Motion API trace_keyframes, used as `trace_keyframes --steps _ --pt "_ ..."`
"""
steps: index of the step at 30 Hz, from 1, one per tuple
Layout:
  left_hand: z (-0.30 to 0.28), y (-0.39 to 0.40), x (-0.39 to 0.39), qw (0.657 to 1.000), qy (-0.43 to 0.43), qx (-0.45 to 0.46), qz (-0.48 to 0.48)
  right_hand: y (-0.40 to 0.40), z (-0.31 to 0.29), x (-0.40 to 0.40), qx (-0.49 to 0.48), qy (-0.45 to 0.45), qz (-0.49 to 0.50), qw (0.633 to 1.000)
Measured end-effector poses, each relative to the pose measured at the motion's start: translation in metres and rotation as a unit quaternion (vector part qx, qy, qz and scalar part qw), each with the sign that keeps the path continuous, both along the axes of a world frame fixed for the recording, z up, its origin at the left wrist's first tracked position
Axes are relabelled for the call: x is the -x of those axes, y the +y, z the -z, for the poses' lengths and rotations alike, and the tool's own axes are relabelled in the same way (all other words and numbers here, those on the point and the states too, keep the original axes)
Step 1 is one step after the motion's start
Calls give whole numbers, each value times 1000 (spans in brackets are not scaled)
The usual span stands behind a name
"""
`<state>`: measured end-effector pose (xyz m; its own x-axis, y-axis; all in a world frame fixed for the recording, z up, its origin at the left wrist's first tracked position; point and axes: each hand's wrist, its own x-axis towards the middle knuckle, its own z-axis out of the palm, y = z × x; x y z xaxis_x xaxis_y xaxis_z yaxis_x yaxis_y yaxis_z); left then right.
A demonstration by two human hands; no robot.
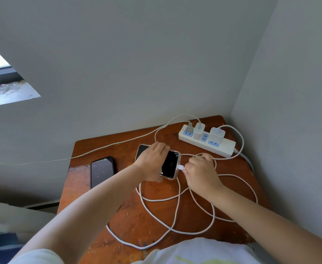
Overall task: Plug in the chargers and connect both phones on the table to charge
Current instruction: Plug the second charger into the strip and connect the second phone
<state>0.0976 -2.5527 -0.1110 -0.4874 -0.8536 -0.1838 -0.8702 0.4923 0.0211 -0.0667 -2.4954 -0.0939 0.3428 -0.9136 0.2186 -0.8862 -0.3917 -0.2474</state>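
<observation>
Overhead, a worn reddish-brown wooden table (156, 212) in a grey-walled corner carries loops of white braided charging cable (177, 208) that sprawl under and around both forearms. Beyond the right hand (200, 172) lies a white power strip (224, 147) with two white charger blocks (199, 131) plugged in. The left hand (152, 161) reaches in palm down, clamped over a black-screened phone in a clear case (170, 165), holding it against the table. Just beside it, the right hand pinches the white cable plug (181, 167) at the phone's near end, fingers curled tight. Left of the left hand, a second black phone (101, 171) lies flat, apart from any cable.
</observation>
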Motion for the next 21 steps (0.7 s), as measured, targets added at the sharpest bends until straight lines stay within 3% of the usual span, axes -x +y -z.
trace_keyframes --steps 9,15,21 --pt "3 -1 4 1000 10 -1 -8 -6 -2 9 -1 10 -7 1000" --pt "1 -1 -4 997 -31 24 71 9 11 4 -12 -50 -22 998" --pt "-6 -1 -35 985 -126 -6 117 8 38 21 -150 -119 -70 979"
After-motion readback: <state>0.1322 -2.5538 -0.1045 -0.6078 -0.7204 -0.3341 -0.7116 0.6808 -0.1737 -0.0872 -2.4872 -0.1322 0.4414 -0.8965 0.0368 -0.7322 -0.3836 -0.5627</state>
